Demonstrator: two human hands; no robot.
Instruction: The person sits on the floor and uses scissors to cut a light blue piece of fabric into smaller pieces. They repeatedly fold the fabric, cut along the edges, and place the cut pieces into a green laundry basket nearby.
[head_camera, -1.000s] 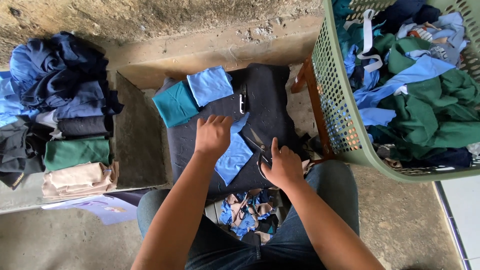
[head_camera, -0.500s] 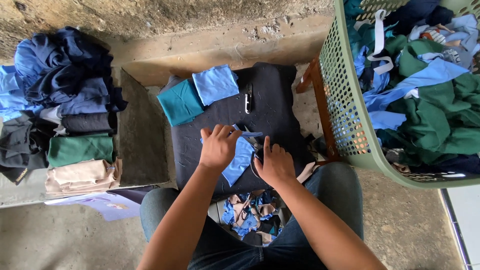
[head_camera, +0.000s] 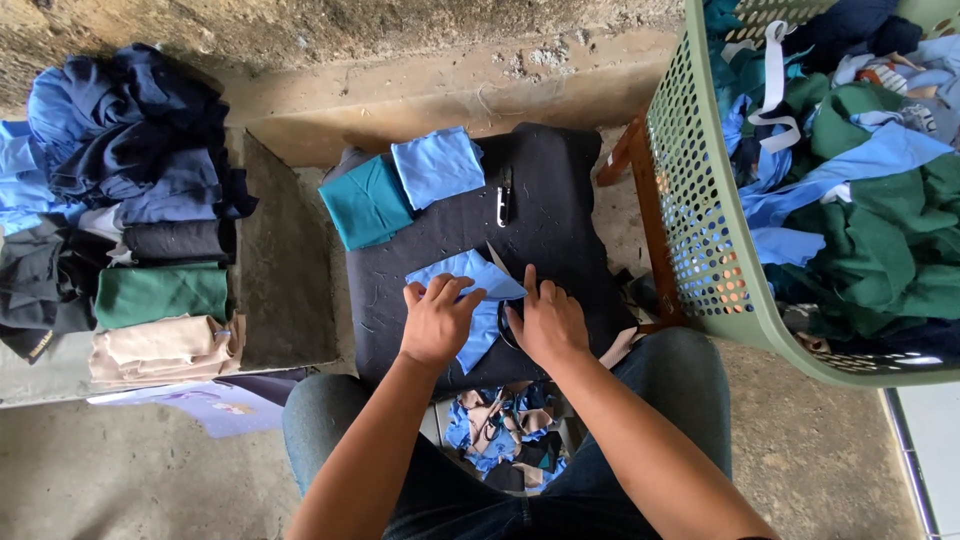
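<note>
In the head view, the left hand (head_camera: 436, 320) lies flat, fingers spread, pressing a light blue cloth (head_camera: 470, 290) onto the black pad (head_camera: 560, 210). Half a second ago the two hands sat closer together over the cloth; now they are apart and more of the cloth shows. The right hand (head_camera: 545, 322) grips scissors (head_camera: 500, 262), blade tip at the cloth's upper edge. Teal piece (head_camera: 365, 202) and blue piece (head_camera: 437, 165) are unmoved. The green basket (head_camera: 700, 250) stands right.

both hands (head_camera: 490, 322) side by side, palms down
</note>
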